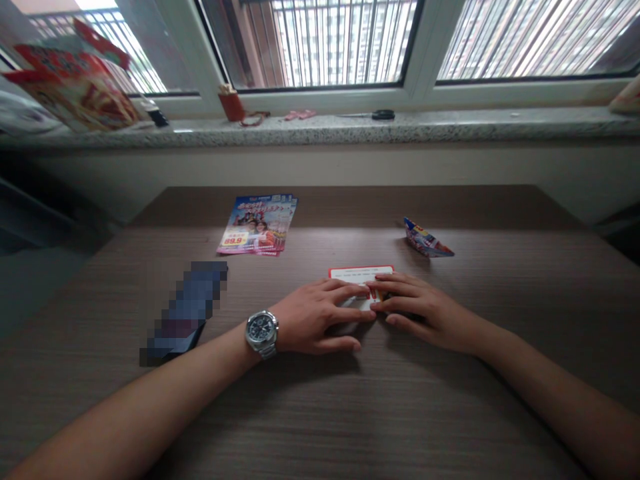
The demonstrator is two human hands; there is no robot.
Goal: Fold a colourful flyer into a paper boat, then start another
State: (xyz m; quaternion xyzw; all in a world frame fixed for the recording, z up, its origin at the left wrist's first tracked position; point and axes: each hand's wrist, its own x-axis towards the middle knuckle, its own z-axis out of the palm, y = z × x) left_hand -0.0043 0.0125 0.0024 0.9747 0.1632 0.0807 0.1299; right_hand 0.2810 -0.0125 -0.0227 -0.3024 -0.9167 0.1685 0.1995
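Both my hands rest on a small folded sheet of paper (361, 272), white with a red border, lying flat on the brown wooden table (320, 413). My left hand (315, 319), with a wristwatch (261, 333) on its wrist, lies flat with fingers stretched across the paper. My right hand (425, 310) presses its fingers on the paper's right side, fingertips meeting those of the left. Most of the sheet is hidden under the fingers.
A stack of colourful flyers (259, 224) lies further back on the left. A folded paper shape (427, 240) sits back right. A blurred dark flat object (186, 312) lies left of my forearm. The stone windowsill (320, 128) holds a red cup, scissors and packets.
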